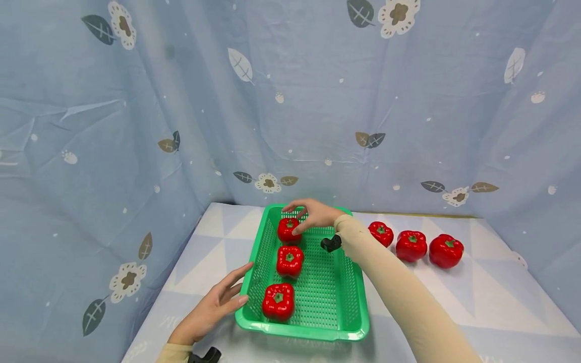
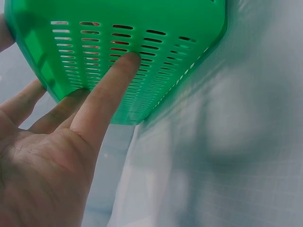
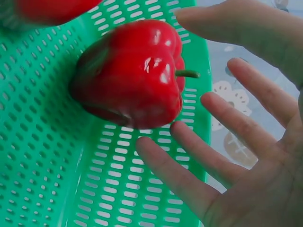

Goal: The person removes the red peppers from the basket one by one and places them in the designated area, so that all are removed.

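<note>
A green plastic basket [image 1: 317, 292] with slotted walls holds a row of red bell peppers along its left side: a near pepper [image 1: 278, 302], a middle pepper [image 1: 289, 261] and a far pepper [image 1: 289, 231]. My right hand [image 1: 316, 214] is over the far pepper; in the right wrist view its fingers are spread around the stem end of that pepper [image 3: 132, 73], with a gap between them. Beside the basket's left wall, my left hand [image 1: 213, 305] has its fingers extended. One fingertip meets the slotted wall [image 2: 156, 71] in the left wrist view.
Several things surround the basket: three more red bell peppers, a left one [image 1: 381, 233], a middle one [image 1: 411, 246] and a right one [image 1: 447, 251], sit on the patterned tablecloth [image 1: 490, 302] to its right. A blue floral curtain [image 1: 317, 101] hangs behind the table and along its left.
</note>
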Demonstrator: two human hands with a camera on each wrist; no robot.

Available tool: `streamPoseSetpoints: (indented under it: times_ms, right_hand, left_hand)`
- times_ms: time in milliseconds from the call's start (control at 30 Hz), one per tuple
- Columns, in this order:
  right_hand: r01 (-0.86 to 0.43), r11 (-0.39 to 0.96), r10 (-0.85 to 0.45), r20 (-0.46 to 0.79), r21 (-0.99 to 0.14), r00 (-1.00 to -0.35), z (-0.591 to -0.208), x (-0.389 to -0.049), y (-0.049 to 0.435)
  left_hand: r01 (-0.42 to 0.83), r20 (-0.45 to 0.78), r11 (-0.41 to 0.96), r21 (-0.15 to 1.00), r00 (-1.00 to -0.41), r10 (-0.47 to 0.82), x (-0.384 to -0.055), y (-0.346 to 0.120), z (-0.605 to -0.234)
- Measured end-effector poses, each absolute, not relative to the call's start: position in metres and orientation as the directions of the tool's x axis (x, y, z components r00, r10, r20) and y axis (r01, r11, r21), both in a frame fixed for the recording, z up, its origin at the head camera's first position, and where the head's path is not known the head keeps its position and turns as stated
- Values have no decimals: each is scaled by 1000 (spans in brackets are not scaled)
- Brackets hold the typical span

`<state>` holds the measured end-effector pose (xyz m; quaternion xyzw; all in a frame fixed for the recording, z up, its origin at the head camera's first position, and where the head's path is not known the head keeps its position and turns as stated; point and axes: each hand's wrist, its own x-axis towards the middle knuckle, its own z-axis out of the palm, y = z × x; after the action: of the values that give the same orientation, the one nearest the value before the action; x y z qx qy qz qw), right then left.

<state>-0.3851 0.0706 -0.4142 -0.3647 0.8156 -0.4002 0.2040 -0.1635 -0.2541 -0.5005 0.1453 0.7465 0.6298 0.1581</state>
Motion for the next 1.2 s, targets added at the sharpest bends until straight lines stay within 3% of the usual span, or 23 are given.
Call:
streamPoseSetpoints:
  times_ms: [1200]
  right_hand:
    - [-458,510,-762,-136,-728,-634,-427,-383,50]
  left_hand:
    - [6,-58,151,988,-909,413,-163,-255,-502]
